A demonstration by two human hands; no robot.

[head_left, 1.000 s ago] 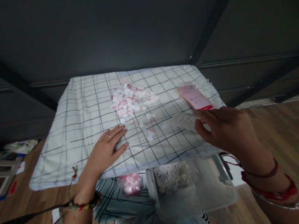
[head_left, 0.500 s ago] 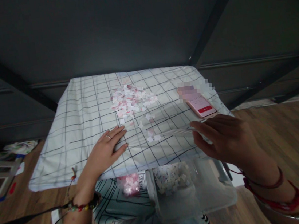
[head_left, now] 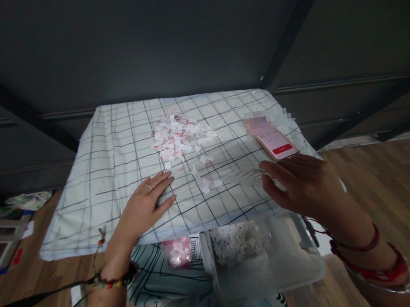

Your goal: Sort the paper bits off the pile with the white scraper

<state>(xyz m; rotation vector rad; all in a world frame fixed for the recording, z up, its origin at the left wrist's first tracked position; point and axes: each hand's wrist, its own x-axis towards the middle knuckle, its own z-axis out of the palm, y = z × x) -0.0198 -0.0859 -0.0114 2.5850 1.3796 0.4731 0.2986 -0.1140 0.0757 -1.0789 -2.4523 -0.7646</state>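
Observation:
My left hand (head_left: pixel 145 201) lies flat on the checked cloth (head_left: pixel 105 174), fingers stretched out, a ring on one finger. It holds nothing. On the right, my right hand (head_left: pixel 295 179) is closed around a slim pale tool (head_left: pixel 243 175), smeared by motion, so its exact kind is unclear. The tool's far end points left, close to a few loose paper pieces (head_left: pixel 209 183). Beyond both hands lies a heap of small white and pink paper pieces (head_left: pixel 180 135).
A pink phone (head_left: pixel 277 145) with a lit screen lies at the table's right. Below the front edge sit a clear plastic box (head_left: pixel 295 267) holding many small pale pieces and a bag of pink things (head_left: pixel 180 252). A dark panelled wall (head_left: pixel 175 41) stands behind.
The right hand and its tool have shifted slightly, and the tool is more blurred. A loose paper piece near its tip has moved a little. My left hand stays in place.

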